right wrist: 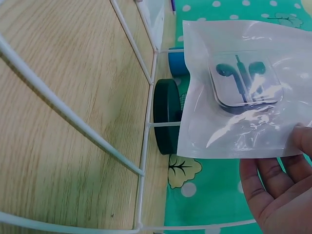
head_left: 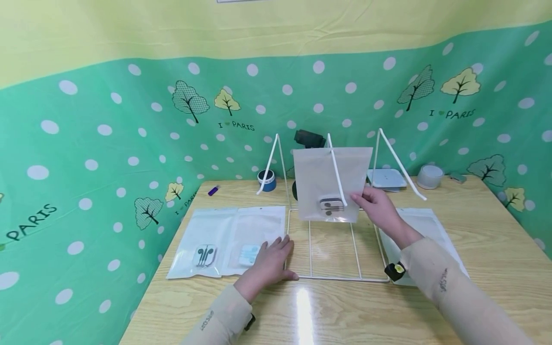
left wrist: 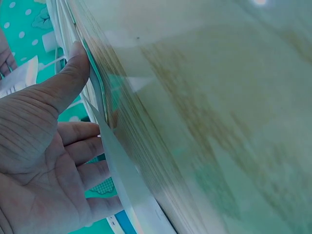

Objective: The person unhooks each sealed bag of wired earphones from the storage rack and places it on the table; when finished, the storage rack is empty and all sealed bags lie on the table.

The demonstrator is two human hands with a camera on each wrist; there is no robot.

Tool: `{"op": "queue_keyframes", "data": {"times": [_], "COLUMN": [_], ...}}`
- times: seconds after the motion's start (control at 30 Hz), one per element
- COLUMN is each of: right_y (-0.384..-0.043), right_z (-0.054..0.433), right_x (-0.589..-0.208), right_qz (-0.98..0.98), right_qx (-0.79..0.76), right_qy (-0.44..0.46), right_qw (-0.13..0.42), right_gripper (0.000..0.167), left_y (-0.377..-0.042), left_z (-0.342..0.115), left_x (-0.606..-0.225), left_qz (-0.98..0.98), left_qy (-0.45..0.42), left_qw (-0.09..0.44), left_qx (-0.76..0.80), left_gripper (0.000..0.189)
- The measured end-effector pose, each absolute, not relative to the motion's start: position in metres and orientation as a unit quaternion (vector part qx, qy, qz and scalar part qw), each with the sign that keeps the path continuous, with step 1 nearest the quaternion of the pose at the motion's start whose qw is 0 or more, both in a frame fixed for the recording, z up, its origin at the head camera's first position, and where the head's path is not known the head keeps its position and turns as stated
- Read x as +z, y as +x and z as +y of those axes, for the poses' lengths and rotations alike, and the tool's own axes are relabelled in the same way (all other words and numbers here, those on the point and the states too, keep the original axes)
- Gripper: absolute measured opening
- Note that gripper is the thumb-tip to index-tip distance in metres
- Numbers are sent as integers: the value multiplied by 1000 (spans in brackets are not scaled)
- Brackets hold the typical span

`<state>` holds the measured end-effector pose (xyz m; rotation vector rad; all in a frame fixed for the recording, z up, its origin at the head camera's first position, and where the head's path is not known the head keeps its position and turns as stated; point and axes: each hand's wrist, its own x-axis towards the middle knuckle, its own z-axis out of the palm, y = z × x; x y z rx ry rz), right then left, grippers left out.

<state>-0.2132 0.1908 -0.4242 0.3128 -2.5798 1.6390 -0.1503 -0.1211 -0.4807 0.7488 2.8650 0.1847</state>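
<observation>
A white wire rack (head_left: pixel 345 279) with three slanted prongs stands on the wooden table. On its middle prong (head_left: pixel 338 175) is a white plastic pouch (head_left: pixel 312 179), with a boxed pair of earphones (head_left: pixel 332 206) inside. My right hand (head_left: pixel 381 211) pinches the pouch's right edge between thumb and fingers; the right wrist view shows the earphones (right wrist: pixel 241 80) through the clear front. My left hand (head_left: pixel 270 262) rests at the rack's front left corner, fingers straight, partly over a flat pouch (head_left: pixel 260 223). Another earphone pouch (head_left: pixel 215 223) lies beside that one.
Right of the rack lies another pouch (head_left: pixel 416 227), partly under my right arm. Behind the rack stand a blue round speaker (head_left: pixel 268 182), a black device (head_left: pixel 309 139), a white box (head_left: pixel 386 178) and a white cup-like container (head_left: pixel 430 177). A purple stick (head_left: pixel 213 190) lies back left.
</observation>
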Motion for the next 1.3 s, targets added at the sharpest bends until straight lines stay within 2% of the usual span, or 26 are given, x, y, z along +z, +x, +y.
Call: {"op": "queue_keyframes", "data": {"times": [0.2,0.53,0.87,1.3], "right_y": [-202,-182,-158,-125], "right_z": [195,200,206,212], "right_x": [-422,-418,-419,-415], "right_qz": [-843,-838,-838,-856], "right_qx": [526,518,512,483], "right_qy": [107,165,180,176], "right_qw": [30,45,63,58], "right_gripper": [41,30,22,19], "left_y": [-150,-151,-151,-152], "left_z": [-122,-122,-123,-123], "left_x": [-481,-483,-484,-487], "left_qz": [962,963,961,962], "left_qy": [251,253,260,256], "left_qw": [86,77,70,76], "left_qx": [63,58,58,63], "left_gripper": [94,94,94,93]}}
